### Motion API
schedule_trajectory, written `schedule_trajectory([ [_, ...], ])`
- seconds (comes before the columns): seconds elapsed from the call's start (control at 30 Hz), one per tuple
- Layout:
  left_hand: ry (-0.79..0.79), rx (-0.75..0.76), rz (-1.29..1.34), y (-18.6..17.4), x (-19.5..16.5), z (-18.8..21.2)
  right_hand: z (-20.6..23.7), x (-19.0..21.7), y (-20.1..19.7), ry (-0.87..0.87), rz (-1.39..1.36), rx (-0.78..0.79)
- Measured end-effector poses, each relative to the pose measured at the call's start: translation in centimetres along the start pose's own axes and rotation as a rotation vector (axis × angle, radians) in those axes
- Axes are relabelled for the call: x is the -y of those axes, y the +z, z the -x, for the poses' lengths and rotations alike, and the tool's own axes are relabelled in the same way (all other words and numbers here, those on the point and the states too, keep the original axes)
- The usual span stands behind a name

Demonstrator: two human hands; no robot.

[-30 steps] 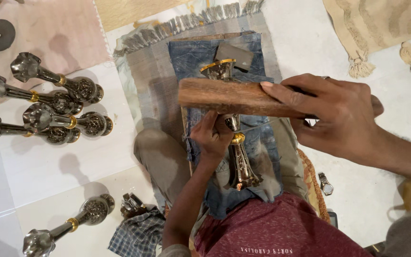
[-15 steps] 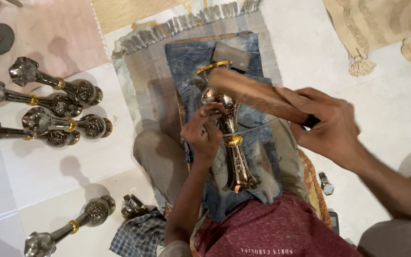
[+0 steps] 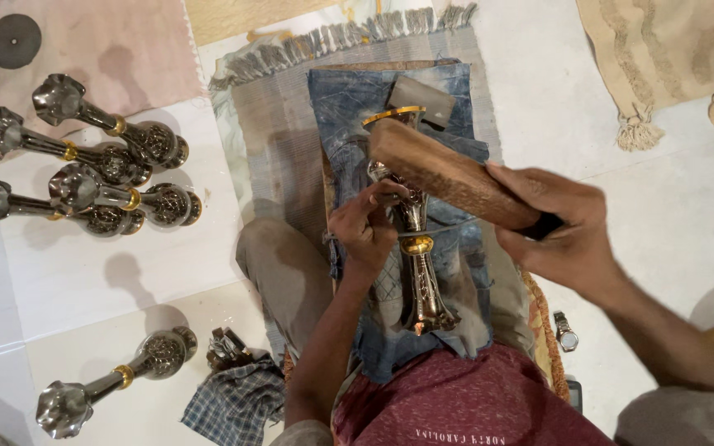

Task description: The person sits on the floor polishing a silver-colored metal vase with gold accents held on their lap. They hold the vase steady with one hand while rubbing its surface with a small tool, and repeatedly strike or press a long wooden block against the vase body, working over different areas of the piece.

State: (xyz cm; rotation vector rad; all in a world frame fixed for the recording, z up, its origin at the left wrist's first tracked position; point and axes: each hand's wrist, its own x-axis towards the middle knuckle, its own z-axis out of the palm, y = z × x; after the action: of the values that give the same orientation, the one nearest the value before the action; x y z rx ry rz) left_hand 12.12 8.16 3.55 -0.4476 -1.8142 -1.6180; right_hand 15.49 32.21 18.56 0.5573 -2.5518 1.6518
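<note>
Since the earlier frames, wooden mallet has swung from lying level across the work to slanting, head up-left over the vase's gold rim. Right hand is wrapped closed around the mallet's dark handle end. Left hand has its fingers pinched on the upper body of the metal vase, steadying it; whether they also hold a small tool, cannot tell.

Vase lies on the denim cloth over the person's lap, mid-floor. Long axis runs near-far: gold-rimmed mouth points away, foot toward the red shirt.

Risk, as a judgement: left fingertips sit just beside the strike zone; a glancing blow could catch them or roll the vase off the cloth.

Finished vases lie at the floor's left edge; wristwatch lies right.
</note>
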Motion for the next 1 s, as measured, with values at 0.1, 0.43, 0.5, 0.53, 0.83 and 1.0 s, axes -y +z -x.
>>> schedule_trajectory([
  [0.1, -0.177, 0.013, -0.421, -0.2, 1.9, 1.5, -3.0, 3.0, -1.0, -0.189, 0.19, 0.129],
  [0.43, 0.037, -0.114, -0.125, 0.5, 0.9, 0.8, -7.9, 10.8, -0.1, -0.375, 1.153, 0.379],
  [0.5, 0.09, -0.141, -0.111, 0.2, 0.5, 0.2, -7.4, 9.8, -0.4, -0.24, 1.37, 0.558],
  [0.53, -0.041, -0.172, -0.016, 0.0, 0.4, 0.1, -6.9, 8.6, -0.3, -0.248, 1.232, 0.491],
  [0.83, -0.656, -0.373, 0.732, -2.6, 1.1, -2.1, 6.6, -4.1, 6.3, 0.281, 0.095, 0.333],
  [1.0, -0.645, -0.347, 0.759, -2.3, 1.6, -2.3, 13.7, -3.4, 7.7, 0.156, 0.189, 0.148],
])
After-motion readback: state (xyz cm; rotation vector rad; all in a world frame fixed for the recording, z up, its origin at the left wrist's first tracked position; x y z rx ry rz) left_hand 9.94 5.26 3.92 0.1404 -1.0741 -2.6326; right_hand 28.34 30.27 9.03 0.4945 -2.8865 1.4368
